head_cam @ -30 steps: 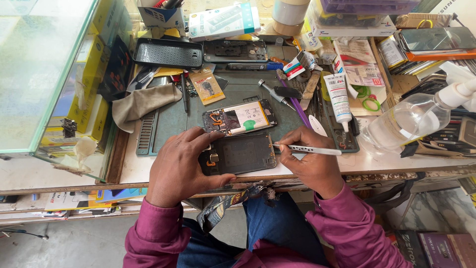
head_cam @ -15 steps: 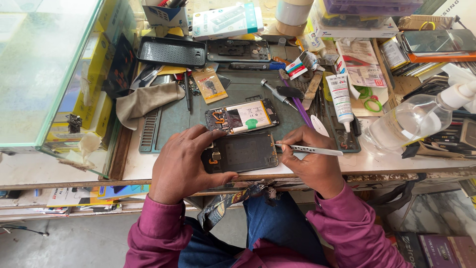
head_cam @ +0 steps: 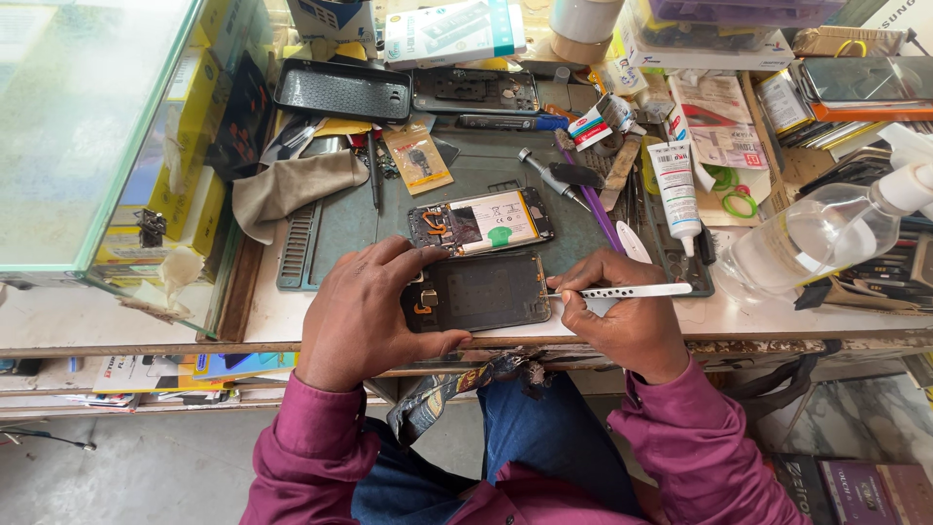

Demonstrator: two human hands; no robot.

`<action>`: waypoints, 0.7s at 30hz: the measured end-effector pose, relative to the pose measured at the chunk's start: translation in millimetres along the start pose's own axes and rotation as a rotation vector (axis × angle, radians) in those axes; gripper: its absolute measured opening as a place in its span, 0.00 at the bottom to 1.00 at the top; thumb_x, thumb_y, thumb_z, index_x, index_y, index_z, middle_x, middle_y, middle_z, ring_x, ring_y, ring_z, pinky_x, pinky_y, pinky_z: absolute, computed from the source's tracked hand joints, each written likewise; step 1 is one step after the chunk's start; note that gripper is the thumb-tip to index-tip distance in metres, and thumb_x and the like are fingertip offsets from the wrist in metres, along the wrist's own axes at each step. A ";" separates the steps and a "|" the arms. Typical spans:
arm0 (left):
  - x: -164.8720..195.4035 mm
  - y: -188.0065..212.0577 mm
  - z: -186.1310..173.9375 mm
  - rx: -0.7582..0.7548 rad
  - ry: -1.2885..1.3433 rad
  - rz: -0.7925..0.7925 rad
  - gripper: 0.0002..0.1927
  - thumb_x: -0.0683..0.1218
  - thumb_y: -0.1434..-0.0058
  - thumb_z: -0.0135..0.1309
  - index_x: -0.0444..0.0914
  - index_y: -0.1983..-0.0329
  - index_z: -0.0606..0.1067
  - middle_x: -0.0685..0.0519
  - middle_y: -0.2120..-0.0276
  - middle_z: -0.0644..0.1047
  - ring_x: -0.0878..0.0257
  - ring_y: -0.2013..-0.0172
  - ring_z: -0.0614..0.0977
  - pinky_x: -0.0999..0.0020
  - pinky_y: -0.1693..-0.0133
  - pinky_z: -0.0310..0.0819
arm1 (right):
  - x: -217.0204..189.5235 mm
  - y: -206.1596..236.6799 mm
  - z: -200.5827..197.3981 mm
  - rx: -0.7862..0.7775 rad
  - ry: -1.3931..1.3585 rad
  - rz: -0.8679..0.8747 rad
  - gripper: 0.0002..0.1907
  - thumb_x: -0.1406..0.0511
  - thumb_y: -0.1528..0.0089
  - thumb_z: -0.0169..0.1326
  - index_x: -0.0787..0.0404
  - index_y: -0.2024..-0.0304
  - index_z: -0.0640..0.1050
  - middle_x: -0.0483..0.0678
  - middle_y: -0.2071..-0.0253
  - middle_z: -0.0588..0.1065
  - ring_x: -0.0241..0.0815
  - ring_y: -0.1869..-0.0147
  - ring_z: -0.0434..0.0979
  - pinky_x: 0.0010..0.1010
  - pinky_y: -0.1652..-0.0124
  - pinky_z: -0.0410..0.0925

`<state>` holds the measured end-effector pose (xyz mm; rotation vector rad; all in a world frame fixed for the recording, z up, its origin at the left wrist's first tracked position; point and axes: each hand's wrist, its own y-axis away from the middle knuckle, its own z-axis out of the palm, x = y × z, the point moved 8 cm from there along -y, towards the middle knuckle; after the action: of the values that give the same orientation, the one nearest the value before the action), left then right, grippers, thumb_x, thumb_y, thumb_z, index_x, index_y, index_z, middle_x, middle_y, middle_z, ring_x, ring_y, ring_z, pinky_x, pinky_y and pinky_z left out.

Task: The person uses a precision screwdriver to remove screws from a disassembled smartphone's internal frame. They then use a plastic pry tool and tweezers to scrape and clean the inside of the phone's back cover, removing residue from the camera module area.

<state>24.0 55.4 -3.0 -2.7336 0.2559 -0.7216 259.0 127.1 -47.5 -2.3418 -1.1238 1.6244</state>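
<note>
My left hand grips the left end of a dark phone display frame lying flat at the front edge of the grey work mat. In my right hand I hold silver tweezers, tips touching the frame's right edge. Just behind the frame lies an opened phone body with its battery and orange flex cables showing.
A glass display case stands at the left, a beige cloth beside it. A black phone cover, another phone back, a glue tube, a screwdriver and a clear spray bottle crowd the bench.
Both hands stay on the frame and tweezers in nearly the same pose; only the view shifted slightly.
</note>
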 end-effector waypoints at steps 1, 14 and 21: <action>0.5 0.0 -0.8 0.008 0.001 0.008 0.44 0.65 0.65 0.72 0.40 0.46 0.79 0.47 0.60 0.78 0.46 0.59 0.80 0.54 0.56 0.71 | 0.1 -0.3 0.0 -0.001 0.008 0.006 0.04 0.75 0.41 0.58 0.67 0.66 0.75 0.53 0.64 0.81 0.42 0.54 0.86 0.31 0.53 0.77; -2.0 0.8 1.4 -0.001 0.002 0.011 0.44 0.66 0.65 0.72 0.40 0.46 0.79 0.47 0.60 0.78 0.46 0.58 0.80 0.54 0.55 0.71 | 3.0 -1.0 1.1 -0.018 -0.024 0.037 0.05 0.74 0.41 0.58 0.67 0.67 0.74 0.54 0.64 0.81 0.41 0.53 0.85 0.29 0.53 0.77; -2.0 0.6 0.9 0.024 -0.003 0.026 0.44 0.66 0.66 0.72 0.40 0.46 0.79 0.46 0.59 0.78 0.46 0.58 0.80 0.54 0.55 0.71 | 4.4 -1.6 0.1 -0.020 0.010 0.042 0.05 0.75 0.42 0.59 0.67 0.67 0.74 0.53 0.64 0.81 0.40 0.54 0.85 0.29 0.54 0.77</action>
<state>22.7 55.5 -4.8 -2.7039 0.2794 -0.7088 258.8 130.8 -50.3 -2.3995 -1.1018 1.6199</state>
